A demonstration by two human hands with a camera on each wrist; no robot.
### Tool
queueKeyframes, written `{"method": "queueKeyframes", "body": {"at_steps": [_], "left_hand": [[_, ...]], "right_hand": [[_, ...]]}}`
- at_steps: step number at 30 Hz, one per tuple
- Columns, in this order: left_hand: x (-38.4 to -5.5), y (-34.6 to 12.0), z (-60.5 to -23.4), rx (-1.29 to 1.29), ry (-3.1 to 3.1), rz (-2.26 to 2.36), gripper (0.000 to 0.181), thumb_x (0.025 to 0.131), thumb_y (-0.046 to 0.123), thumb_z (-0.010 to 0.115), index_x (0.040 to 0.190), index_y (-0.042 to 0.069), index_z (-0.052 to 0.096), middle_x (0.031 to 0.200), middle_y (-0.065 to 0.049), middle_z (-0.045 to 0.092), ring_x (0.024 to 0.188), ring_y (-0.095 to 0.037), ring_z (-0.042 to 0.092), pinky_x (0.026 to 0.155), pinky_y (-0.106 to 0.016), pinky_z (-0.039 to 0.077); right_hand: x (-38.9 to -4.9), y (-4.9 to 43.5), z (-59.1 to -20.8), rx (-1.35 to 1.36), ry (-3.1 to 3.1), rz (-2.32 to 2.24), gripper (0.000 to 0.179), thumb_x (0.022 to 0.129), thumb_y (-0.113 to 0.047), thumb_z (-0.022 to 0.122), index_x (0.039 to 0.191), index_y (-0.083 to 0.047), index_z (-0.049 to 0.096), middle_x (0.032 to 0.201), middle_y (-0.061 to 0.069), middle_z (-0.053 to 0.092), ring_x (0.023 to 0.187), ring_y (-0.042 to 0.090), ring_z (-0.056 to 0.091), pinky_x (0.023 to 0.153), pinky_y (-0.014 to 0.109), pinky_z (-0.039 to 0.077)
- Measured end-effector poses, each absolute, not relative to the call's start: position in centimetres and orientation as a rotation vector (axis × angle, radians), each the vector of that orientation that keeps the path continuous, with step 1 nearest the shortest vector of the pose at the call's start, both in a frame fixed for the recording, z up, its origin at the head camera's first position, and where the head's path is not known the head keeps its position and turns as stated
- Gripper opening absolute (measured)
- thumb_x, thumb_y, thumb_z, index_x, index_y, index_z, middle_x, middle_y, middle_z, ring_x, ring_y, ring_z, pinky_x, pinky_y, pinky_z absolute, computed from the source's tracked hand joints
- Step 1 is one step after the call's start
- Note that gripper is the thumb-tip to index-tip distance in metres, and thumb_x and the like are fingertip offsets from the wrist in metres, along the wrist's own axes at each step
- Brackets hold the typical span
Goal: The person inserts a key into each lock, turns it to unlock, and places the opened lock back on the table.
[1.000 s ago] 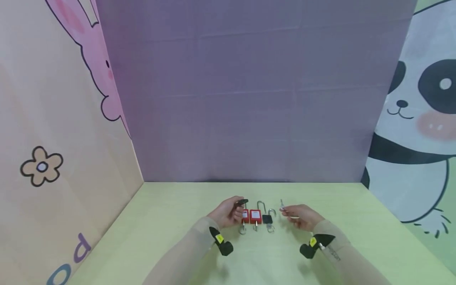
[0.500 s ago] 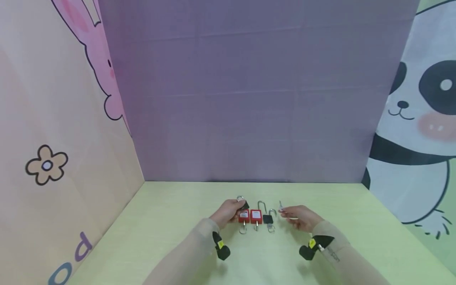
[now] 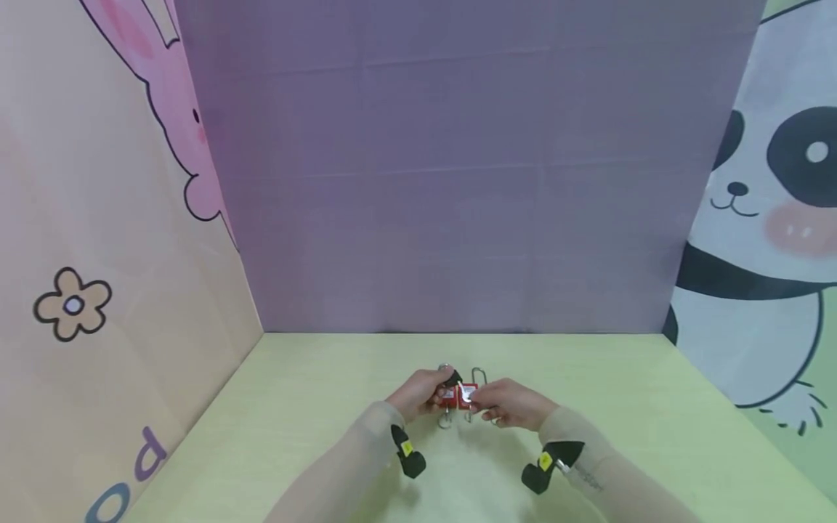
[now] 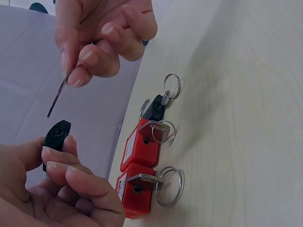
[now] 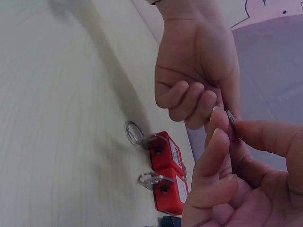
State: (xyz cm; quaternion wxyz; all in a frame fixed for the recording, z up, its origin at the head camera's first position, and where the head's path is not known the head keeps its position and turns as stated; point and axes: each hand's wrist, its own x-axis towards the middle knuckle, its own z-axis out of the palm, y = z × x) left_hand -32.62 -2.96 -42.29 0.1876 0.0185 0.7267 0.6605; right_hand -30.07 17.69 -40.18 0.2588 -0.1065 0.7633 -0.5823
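My left hand grips a small black padlock between thumb and fingers, its keyhole showing in the left wrist view. Between the thumb and forefinger of my right hand is a thin metal key. The key's tip points at the padlock and stands a little apart from it. In the right wrist view, fingers hide the black padlock and most of the key. Just below the hands lie two red padlocks, each with a key and ring in its keyhole.
A second black padlock with a key and ring lies at the end of the row, mostly behind my right hand in the head view. The pale wooden table meets a purple cloth wall at its far edge.
My right hand has moved left with the key, from beside the row to close by the held padlock. My left hand turned the black padlock over, shackle away, and now stays nearly still.
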Motion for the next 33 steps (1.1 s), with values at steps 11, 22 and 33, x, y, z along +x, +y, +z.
{"method": "queueKeyframes", "body": {"at_steps": [11,22,33], "left_hand": [[-32.8,-2.9,-42.2,0.04,1.991,1.885,0.033,0.098,0.041,0.052,0.089,0.01,0.059,0.065,0.007,0.045,0.056,-0.006,0.039,0.052,-0.018,0.036],[-32.8,-2.9,-42.2,0.056,1.955,1.887,0.03,0.099,0.037,0.053,0.091,0.009,0.059,0.066,0.006,0.046,0.056,-0.006,0.038,0.051,-0.017,0.035],[-32.8,-2.7,-41.9,0.226,1.888,1.841,0.026,0.101,0.03,0.049,0.084,0.013,0.056,0.062,0.007,0.043,0.055,-0.006,0.036,0.052,-0.017,0.032]], "right_hand": [[-30.3,16.6,-40.5,-0.244,2.083,-1.582,0.032,0.098,-0.019,0.052,0.112,0.007,0.063,0.087,0.001,0.07,0.064,0.004,0.053,0.053,0.016,0.034],[-30.5,15.7,-40.8,-0.18,2.087,-1.655,0.026,0.097,-0.022,0.054,0.102,-0.001,0.068,0.078,-0.004,0.067,0.064,0.004,0.051,0.055,0.018,0.035],[-30.2,14.6,-41.1,-0.073,1.942,-1.93,0.016,0.096,-0.007,0.052,0.094,0.003,0.064,0.073,-0.002,0.059,0.061,0.003,0.046,0.055,0.013,0.039]]}}
